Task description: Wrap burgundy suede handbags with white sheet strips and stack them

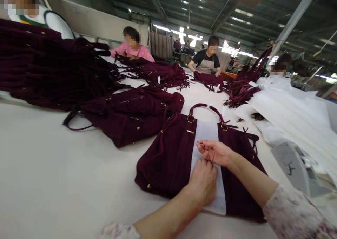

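Note:
A dark maroon handbag [168, 158] with gold-coloured fittings lies on the table in front of me, its handle [207, 105] standing up at the far side. A white strip [206, 130] runs down the middle of its upper face. Over this strip, my left hand [204, 181] is closed with its knuckles up, and its fingertips are hidden. My right hand [216, 153] is just beyond it, thumb and fingers pinched together near the strip's left edge. Whatever is between the fingers of either hand is too small or hidden to name.
A second maroon bag [126, 112] lies left of mine, below a tall stack of maroon pieces [47, 67]. White sheets [297, 105] and a grey marked template [291, 165] are at the right. Co-workers [206, 60] handle maroon bags across the white table [52, 161].

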Demonstrator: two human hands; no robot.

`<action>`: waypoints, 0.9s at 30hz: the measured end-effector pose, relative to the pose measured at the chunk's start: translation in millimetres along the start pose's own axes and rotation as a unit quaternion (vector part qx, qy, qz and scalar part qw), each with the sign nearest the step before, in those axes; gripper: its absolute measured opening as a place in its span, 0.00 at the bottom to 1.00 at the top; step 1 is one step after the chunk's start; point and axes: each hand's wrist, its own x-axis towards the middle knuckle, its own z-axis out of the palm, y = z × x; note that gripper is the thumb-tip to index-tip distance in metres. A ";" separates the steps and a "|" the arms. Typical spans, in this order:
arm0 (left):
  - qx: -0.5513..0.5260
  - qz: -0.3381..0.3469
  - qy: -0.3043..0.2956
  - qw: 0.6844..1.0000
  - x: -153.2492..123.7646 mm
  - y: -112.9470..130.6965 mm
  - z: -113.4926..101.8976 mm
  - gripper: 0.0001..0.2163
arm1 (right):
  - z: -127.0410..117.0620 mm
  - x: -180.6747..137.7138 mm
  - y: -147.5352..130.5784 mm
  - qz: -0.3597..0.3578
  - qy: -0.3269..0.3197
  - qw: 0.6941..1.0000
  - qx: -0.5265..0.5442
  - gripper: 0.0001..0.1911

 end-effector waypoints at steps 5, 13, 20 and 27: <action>-0.007 0.005 0.032 0.999 0.1 -4.5 -3.7 0.20 | -12.0 23.2 7.2 -0.021 0.021 0.999 -0.030 0.05; -0.064 0.017 0.046 0.997 -0.1 -12.8 -0.6 0.25 | -15.8 30.6 19.2 -0.120 0.050 0.984 -0.123 0.03; -0.101 0.026 0.063 0.992 0.0 -18.3 -2.1 0.26 | -15.6 29.6 22.4 -0.154 0.076 0.961 -0.216 0.11; -0.113 0.023 0.056 0.992 -1.4 -18.2 -7.8 0.16 | -25.8 53.3 11.9 -0.357 0.107 0.770 -0.517 0.08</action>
